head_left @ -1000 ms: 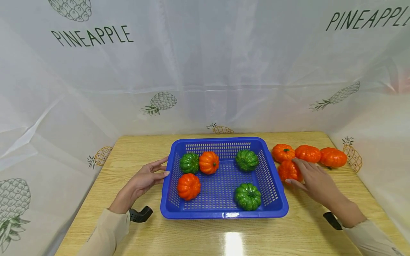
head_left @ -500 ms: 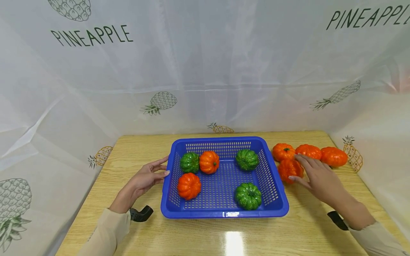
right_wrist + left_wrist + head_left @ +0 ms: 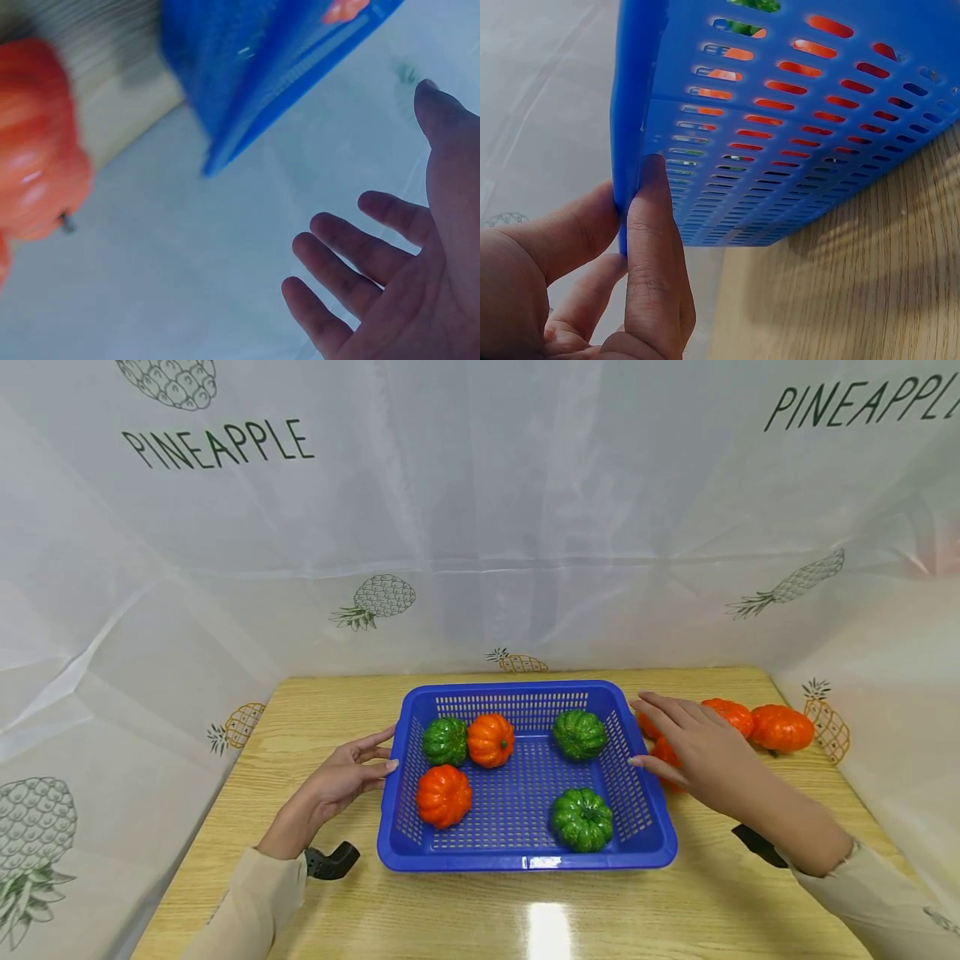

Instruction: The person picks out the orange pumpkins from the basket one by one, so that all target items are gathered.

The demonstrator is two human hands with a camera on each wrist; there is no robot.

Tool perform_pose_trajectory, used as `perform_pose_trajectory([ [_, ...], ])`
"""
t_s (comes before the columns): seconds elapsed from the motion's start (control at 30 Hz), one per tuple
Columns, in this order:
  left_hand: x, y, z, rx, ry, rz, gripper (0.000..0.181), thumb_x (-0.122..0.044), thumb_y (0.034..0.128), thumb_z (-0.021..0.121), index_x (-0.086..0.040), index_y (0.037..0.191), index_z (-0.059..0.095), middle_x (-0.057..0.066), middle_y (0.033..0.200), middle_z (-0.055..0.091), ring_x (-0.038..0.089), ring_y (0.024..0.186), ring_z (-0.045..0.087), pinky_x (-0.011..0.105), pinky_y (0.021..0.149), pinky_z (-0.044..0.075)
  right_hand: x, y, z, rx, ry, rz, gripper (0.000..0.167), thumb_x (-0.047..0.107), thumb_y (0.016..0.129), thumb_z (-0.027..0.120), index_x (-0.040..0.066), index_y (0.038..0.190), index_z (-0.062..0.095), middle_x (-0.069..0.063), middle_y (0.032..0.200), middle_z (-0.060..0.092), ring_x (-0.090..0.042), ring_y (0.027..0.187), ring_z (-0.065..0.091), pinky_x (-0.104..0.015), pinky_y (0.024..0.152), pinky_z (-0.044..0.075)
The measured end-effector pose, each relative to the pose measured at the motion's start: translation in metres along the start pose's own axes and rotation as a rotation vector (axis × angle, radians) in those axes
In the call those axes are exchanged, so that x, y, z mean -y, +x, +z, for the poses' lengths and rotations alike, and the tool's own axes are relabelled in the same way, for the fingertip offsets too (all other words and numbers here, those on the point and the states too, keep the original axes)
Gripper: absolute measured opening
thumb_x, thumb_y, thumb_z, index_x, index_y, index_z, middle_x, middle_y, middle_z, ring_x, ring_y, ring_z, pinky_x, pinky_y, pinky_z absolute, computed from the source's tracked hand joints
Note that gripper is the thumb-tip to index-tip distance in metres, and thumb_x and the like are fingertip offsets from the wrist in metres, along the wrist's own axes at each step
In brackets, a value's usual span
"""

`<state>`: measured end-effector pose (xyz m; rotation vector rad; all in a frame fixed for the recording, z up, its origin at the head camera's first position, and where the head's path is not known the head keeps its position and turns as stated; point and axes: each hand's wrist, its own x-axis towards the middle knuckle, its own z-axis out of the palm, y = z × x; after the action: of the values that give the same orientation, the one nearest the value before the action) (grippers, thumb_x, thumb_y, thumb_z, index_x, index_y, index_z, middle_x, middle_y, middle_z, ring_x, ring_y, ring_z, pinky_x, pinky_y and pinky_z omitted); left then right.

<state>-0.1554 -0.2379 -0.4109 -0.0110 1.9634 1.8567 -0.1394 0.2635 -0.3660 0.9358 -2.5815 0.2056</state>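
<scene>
Blue basket point(image 3: 517, 863) lies between left hand point(image 3: 341, 783), pinching its rim point(image 3: 632, 97), and spread right hand point(image 3: 708, 756).

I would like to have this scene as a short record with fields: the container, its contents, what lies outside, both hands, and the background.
Container: blue basket on a wooden table
Green inside: back-left pumpkin, back-right pumpkin, front-right pumpkin
Orange inside: back pumpkin, front-left pumpkin
Left hand: pinches the basket's left rim
Right hand: holds nothing, near the basket's right side
Outside: four orange pumpkins right of the basket, some partly hidden by the right hand
Background: white sheet with pineapple prints
</scene>
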Motion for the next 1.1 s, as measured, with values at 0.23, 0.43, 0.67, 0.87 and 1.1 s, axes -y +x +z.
perform_pose_trajectory([
  [0.23, 0.002, 0.000, -0.001, 0.001, -0.010, 0.004, 0.069, 0.002, 0.1055, 0.059, -0.002, 0.167, 0.028, 0.011, 0.121, 0.060, 0.011, 0.090, 0.071, 0.026, 0.085, 0.063, 0.026, 0.036, 0.005, 0.096, 0.006, -0.076, 0.074, 0.050, 0.103, 0.066, 0.002, 0.155, 0.049, -0.023, 0.155, 0.052, -0.046, 0.134, 0.057, -0.066, 0.108, 0.048],
  [0.43, 0.003, 0.001, -0.001, 0.003, -0.015, 0.006, 0.069, 0.003, 0.1053, 0.059, -0.002, 0.167, 0.027, 0.012, 0.122, 0.060, 0.011, 0.090, 0.071, 0.026, 0.084, 0.063, 0.043, 0.061, 0.019, 0.187, -0.030, -0.143, 0.080, 0.052, 0.099, 0.070, 0.003, 0.159, 0.046, -0.021, 0.160, 0.047, -0.043, 0.140, 0.053, -0.062, 0.116, 0.044],
  [0.67, 0.003, 0.002, -0.001, -0.001, -0.002, 0.003, 0.068, 0.001, 0.1060, 0.059, -0.002, 0.167, 0.028, 0.016, 0.127, 0.058, 0.012, 0.091, 0.071, 0.026, 0.085, 0.063, 0.059, 0.086, 0.034, 0.270, -0.048, -0.213, 0.089, 0.057, 0.097, 0.069, 0.003, 0.162, 0.040, -0.021, 0.167, 0.037, -0.042, 0.150, 0.043, -0.060, 0.124, 0.034],
  [0.87, 0.004, 0.002, -0.001, 0.001, -0.007, 0.006, 0.068, 0.002, 0.1060, 0.059, -0.003, 0.167, 0.028, 0.014, 0.125, 0.059, 0.012, 0.091, 0.071, 0.025, 0.084, 0.063, 0.070, 0.099, 0.049, 0.289, -0.042, -0.275, 0.092, 0.059, 0.097, 0.068, 0.002, 0.162, 0.039, -0.023, 0.167, 0.036, -0.042, 0.150, 0.043, -0.058, 0.125, 0.034],
  [1.1, 0.005, 0.002, -0.002, -0.004, -0.005, 0.007, 0.068, 0.001, 0.1061, 0.059, -0.003, 0.167, 0.028, 0.015, 0.126, 0.058, 0.011, 0.091, 0.071, 0.024, 0.083, 0.063, 0.080, 0.115, 0.067, 0.292, -0.035, -0.307, 0.088, 0.056, 0.097, 0.071, 0.001, 0.159, 0.044, -0.025, 0.163, 0.041, -0.043, 0.145, 0.048, -0.057, 0.122, 0.038],
])
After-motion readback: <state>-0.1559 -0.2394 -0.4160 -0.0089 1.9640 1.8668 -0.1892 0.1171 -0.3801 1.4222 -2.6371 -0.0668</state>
